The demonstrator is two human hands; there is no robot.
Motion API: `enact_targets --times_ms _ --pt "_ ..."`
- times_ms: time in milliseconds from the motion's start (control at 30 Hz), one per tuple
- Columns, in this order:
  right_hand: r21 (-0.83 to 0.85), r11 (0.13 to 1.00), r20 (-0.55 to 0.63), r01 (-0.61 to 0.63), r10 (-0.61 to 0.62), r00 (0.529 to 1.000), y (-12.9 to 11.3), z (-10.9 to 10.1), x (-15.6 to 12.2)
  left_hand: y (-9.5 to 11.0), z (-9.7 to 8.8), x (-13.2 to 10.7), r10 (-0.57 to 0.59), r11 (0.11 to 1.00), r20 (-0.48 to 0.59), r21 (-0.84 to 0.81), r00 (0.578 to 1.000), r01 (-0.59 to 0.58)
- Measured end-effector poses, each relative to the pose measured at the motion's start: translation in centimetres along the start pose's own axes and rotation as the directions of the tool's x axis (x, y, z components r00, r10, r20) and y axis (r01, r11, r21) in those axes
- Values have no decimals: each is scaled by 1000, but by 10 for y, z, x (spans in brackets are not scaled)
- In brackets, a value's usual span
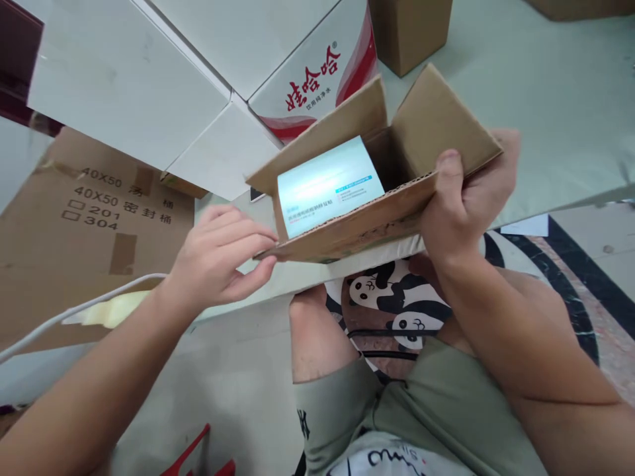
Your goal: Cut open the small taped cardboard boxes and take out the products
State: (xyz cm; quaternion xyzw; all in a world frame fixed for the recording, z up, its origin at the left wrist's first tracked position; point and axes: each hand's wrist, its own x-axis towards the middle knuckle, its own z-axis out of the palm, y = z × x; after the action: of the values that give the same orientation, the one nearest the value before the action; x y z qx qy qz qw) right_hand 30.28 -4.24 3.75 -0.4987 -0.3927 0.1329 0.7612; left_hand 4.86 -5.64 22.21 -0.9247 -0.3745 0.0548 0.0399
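A small brown cardboard box with its flaps up is held over the near edge of a pale table. Inside it lies a light-blue packet with printed text. My right hand grips the box's right end, thumb over the near wall and fingers behind the right flap. My left hand pinches the near wall's left corner between thumb and fingertips.
White cartons, one with red lettering, are stacked at the upper left. A flat brown carton leans at the left, a white cable crossing it. Another brown box stands on the table behind. My knees and a panda-print seat are below.
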Motion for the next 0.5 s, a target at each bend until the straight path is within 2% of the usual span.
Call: enact_targets --times_ms 100,167,200,267,367,433,500 --pt "40 999 -6 27 -27 1000 3 0 2 -1 -2 4 -47 998 -150 -47 988 41" --pt "40 999 6 27 -27 1000 3 1 1 -2 -6 17 -71 995 -189 -80 979 57" --pt "33 999 12 27 -28 1000 3 1 0 -2 -9 26 -86 993 -158 -94 984 71" --pt "24 999 9 40 -41 999 3 1 0 -4 -13 45 -89 989 -1 -116 996 89" --pt "25 998 4 58 -58 998 3 -1 0 -8 -11 67 -64 987 255 -128 965 100" --pt "15 999 42 37 -37 998 4 -2 -1 -10 -5 76 -60 986 337 -128 940 109" --pt "19 1000 82 1 -3 997 5 -2 -1 -11 1 81 -59 986 370 -122 927 112"
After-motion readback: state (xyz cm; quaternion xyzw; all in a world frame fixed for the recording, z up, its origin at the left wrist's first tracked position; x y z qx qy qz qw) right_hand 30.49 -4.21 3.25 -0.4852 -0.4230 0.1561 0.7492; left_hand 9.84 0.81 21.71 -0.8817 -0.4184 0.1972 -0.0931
